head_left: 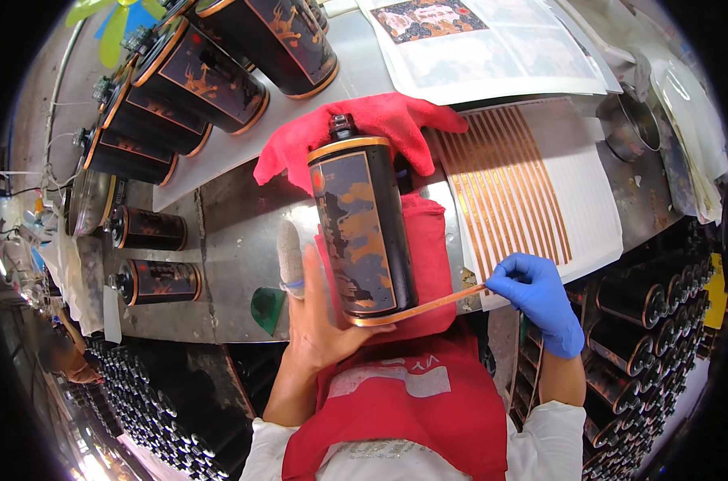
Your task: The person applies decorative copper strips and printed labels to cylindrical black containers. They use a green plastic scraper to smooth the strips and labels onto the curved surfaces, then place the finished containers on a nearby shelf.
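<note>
A black bottle (356, 240) with a gold-and-grey pictorial label and gold rims leans on red cloth (428, 256), its capped neck pointing away. My left hand (320, 325), bare except for a pale cover on one finger, braces its lower left corner. The thumb runs under the base and the fingers reach up beside the bottle. In a blue glove, my right hand (532, 293) pinches the end of a narrow gold strip (448, 301). That strip stretches taut from the bottle's bottom rim. Right of the bottle lies a sheet of parallel gold strips (508, 184).
Several similar bottles (212, 76) stand at the back left, and smaller ones (159, 280) lie at the table's left. A printed sheet (492, 48) lies at the back, with a metal cup (628, 128) to the right. Racks of bottles (653, 321) stand below the table on both sides.
</note>
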Demonstrator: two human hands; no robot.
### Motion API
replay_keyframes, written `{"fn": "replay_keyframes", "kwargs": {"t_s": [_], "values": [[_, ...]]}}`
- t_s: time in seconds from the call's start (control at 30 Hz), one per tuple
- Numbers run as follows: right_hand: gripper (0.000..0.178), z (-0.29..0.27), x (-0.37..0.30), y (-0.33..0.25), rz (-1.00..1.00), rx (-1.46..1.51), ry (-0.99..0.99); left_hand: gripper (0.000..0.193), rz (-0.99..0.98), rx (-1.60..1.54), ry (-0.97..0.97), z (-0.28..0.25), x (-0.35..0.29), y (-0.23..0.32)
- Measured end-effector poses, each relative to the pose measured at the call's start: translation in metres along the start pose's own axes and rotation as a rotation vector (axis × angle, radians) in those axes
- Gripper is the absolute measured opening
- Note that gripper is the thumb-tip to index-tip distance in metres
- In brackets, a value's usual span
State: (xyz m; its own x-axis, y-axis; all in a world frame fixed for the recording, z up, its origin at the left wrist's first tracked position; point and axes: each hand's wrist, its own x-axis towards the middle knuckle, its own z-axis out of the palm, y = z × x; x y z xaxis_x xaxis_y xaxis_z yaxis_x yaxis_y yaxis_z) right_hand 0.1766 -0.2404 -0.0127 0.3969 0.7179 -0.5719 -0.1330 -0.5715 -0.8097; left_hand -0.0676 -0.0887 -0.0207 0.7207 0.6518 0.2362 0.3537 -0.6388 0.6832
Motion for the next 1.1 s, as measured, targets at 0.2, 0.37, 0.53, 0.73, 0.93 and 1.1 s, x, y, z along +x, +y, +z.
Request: {"fn": "replay_keyframes", "kwargs": {"t_s": [0.2, 0.37, 0.53, 0.73, 0.93, 1.1], "values": [[0.013, 0.003, 0.001, 0.0, 0.019, -0.027, 0.006, 0.084, 0.288, 0.459, -0.164, 0.001, 0.029, 0.031], [0.013, 0.03, 0.0, -0.01, 0.002, 0.083, -0.112, 0.099, 0.221, 0.037, 0.001, 0.008, 0.005, -0.006], [0.016, 0.053, -0.003, -0.023, -0.016, 0.047, -0.258, 0.11, 0.046, -0.073, -0.116, 0.003, -0.01, -0.031], [0.017, 0.052, -0.002, -0.021, 0.03, 0.116, -0.239, 0.104, 0.149, 0.091, -0.022, -0.004, 0.006, 0.018], [0.017, 0.058, 0.0, -0.028, 0.019, 0.07, -0.243, 0.095, 0.204, 0.028, -0.009, 0.006, 0.015, 0.009], [0.017, 0.079, -0.005, -0.03, -0.171, 0.042, -0.257, 0.119, 0.086, -0.214, -0.101, 0.01, -0.008, -0.023]]}}
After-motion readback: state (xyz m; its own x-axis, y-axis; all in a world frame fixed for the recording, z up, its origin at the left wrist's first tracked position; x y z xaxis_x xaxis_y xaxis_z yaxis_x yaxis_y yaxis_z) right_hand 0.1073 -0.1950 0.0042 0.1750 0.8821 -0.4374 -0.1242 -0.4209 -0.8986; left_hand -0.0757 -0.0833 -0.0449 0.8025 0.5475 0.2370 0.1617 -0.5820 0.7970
